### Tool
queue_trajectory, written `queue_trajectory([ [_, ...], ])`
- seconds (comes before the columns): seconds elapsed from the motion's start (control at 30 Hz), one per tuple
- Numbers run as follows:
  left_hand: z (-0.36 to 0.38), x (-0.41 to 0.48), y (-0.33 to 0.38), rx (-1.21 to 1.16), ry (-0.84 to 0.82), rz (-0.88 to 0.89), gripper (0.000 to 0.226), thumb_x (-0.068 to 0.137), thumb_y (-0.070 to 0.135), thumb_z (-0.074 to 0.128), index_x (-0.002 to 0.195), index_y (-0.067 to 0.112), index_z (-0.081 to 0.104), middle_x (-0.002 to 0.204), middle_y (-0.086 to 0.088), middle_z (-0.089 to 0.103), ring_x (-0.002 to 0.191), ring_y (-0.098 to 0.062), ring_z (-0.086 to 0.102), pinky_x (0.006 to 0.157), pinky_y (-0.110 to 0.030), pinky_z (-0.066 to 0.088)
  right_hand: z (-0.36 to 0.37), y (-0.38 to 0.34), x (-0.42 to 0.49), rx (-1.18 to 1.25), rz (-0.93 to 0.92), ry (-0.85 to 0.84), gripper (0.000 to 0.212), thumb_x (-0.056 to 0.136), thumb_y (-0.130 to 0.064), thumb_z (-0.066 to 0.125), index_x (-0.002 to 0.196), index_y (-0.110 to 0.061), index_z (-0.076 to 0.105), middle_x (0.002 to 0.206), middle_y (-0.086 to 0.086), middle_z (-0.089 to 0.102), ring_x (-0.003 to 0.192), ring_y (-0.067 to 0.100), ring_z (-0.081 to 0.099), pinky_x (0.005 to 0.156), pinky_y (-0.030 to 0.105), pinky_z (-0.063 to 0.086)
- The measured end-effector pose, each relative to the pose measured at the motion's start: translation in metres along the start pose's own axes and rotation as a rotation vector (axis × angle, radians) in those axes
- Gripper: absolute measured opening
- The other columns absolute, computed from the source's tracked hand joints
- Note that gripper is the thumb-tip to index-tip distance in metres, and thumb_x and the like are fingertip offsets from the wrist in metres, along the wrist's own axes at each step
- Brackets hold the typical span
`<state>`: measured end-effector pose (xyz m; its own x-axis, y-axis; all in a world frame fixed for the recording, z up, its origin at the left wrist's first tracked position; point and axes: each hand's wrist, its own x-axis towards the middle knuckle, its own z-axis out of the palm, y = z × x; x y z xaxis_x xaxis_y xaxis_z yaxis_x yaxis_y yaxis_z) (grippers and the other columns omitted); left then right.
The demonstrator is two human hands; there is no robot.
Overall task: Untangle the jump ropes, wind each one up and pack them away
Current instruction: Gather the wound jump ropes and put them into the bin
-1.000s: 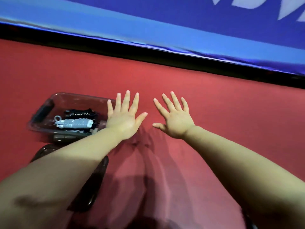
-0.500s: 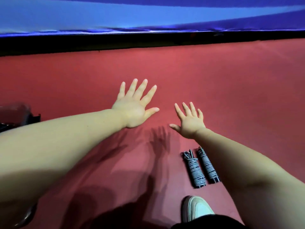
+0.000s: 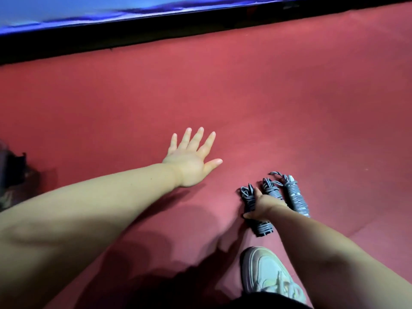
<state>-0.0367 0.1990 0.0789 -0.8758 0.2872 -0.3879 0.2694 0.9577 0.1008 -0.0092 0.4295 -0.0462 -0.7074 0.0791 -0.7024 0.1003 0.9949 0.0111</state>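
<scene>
Three wound grey jump ropes lie side by side on the red floor at the lower right. My right hand reaches down onto them, its thumb curled round the left bundle and its fingers over the middle bundle. The right bundle lies untouched beside my wrist. My left hand is stretched forward above the floor with its fingers spread and holds nothing. The storage box shows only as a dark blurred shape at the left edge.
My pale sneaker stands just below the ropes. A blue mat with a black edge runs along the top of the view. Red carpet stretches between it and my hands.
The view swung right, away from the box. My right hand dropped from an open spread onto the rope bundles and took hold. The left hand stayed open.
</scene>
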Motion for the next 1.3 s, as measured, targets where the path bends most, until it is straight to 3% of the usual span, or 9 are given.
queue_trajectory([
  [0.17, 0.006, -0.002, -0.006, -0.067, -0.01, -0.016, 0.068, 0.094, 0.061, 0.013, 0.147, 0.033, -0.019, 0.157, 0.001, -0.023, 0.143, -0.024, -0.024, 0.116, -0.048, -0.012, 0.007, -0.007, -0.003, 0.029, 0.014, 0.103, 0.095, 0.082, -0.029, 0.057, 0.149, -0.015, -0.009, 0.127, 0.008, 0.058, 0.115, 0.024, 0.057, 0.096, 0.034, 0.044],
  [0.3, -0.002, -0.004, -0.011, -0.117, 0.029, -0.029, 0.068, 0.094, 0.061, 0.014, 0.147, 0.032, -0.018, 0.157, 0.001, -0.023, 0.143, -0.024, -0.023, 0.116, -0.048, -0.013, -0.007, -0.02, -0.005, 0.086, -0.01, 0.204, 0.066, 0.08, -0.026, 0.058, 0.134, -0.011, 0.023, 0.113, 0.012, 0.062, 0.104, 0.03, 0.061, 0.083, 0.035, 0.046],
  [0.37, -0.007, -0.006, -0.016, -0.149, 0.055, -0.041, 0.068, 0.094, 0.061, 0.015, 0.147, 0.033, -0.018, 0.157, 0.001, -0.023, 0.143, -0.024, -0.024, 0.116, -0.048, -0.014, -0.02, -0.033, -0.008, 0.103, -0.05, 0.228, 0.055, 0.08, -0.028, 0.059, 0.124, -0.013, 0.03, 0.11, 0.013, 0.061, 0.101, 0.032, 0.061, 0.079, 0.036, 0.047],
  [0.5, -0.019, -0.014, -0.038, -0.209, 0.121, -0.087, 0.068, 0.095, 0.06, 0.016, 0.148, 0.032, -0.017, 0.157, 0.0, -0.023, 0.143, -0.024, -0.023, 0.116, -0.047, -0.014, -0.052, -0.071, -0.018, 0.097, -0.172, 0.285, 0.057, 0.084, -0.047, 0.055, 0.127, -0.015, 0.035, 0.123, 0.012, 0.048, 0.11, 0.035, 0.056, 0.087, 0.042, 0.045],
  [0.67, -0.032, -0.031, -0.086, -0.323, 0.217, -0.198, 0.069, 0.094, 0.061, 0.017, 0.148, 0.032, -0.015, 0.158, -0.001, -0.02, 0.144, -0.024, -0.021, 0.116, -0.046, -0.013, -0.092, -0.141, -0.029, 0.027, -0.318, 0.365, 0.058, 0.079, -0.031, 0.06, 0.129, -0.016, 0.036, 0.125, 0.011, 0.046, 0.105, 0.036, 0.057, 0.078, 0.039, 0.045],
  [0.83, -0.037, -0.064, -0.157, -0.466, 0.36, -0.386, 0.069, 0.095, 0.059, 0.018, 0.149, 0.031, -0.014, 0.158, -0.001, -0.018, 0.144, -0.023, -0.02, 0.116, -0.046, -0.012, -0.118, -0.243, -0.051, 0.023, -0.536, 0.5, 0.068, 0.08, -0.026, 0.058, 0.14, -0.02, 0.028, 0.128, 0.011, 0.05, 0.107, 0.034, 0.057, 0.08, 0.035, 0.045],
  [1.1, 0.015, -0.18, -0.331, -0.549, 0.694, -0.858, 0.067, 0.097, 0.055, 0.018, 0.149, 0.029, -0.014, 0.159, -0.004, -0.016, 0.145, -0.025, -0.019, 0.116, -0.048, -0.012, -0.123, -0.446, -0.103, -0.037, -1.012, 0.608, 0.058, 0.08, -0.029, 0.06, 0.134, -0.022, 0.039, 0.126, 0.005, 0.057, 0.112, 0.028, 0.056, 0.086, 0.035, 0.046],
  [1.3, 0.093, -0.283, -0.442, -0.423, 0.616, -1.156, 0.067, 0.097, 0.055, 0.015, 0.151, 0.023, -0.008, 0.159, -0.008, -0.01, 0.145, -0.028, -0.015, 0.116, -0.05, -0.01, -0.079, -0.578, -0.125, -0.312, -1.248, 0.509, 0.065, 0.082, -0.031, 0.062, 0.139, -0.021, 0.034, 0.132, 0.009, 0.052, 0.117, 0.03, 0.053, 0.094, 0.038, 0.044],
])
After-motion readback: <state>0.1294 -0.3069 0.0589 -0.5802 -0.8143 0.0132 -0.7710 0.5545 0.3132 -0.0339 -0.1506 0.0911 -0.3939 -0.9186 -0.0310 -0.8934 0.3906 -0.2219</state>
